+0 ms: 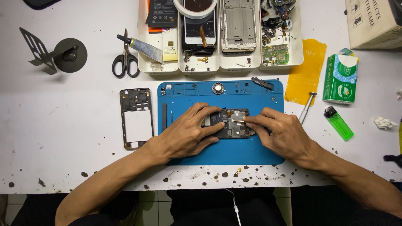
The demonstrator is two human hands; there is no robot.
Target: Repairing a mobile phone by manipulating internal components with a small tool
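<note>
Lying mid-mat on the blue repair mat: one opened phone, circuit side up, partly hidden under both hands. Left hand spread flat, grip loose, fingertips pressing the phone's left end. Right hand in a tight pinch on a slim silver tool, tip touching the board; kind of tool hard to make out. Just left of the mat, one bare phone frame. To the right, one screwdriver, one yellow sheet, one green tissue pack, one green lighter. Along the table's far edge, four white trays of phone parts, cut off at the top; one pair of scissors, one glue tube.
</note>
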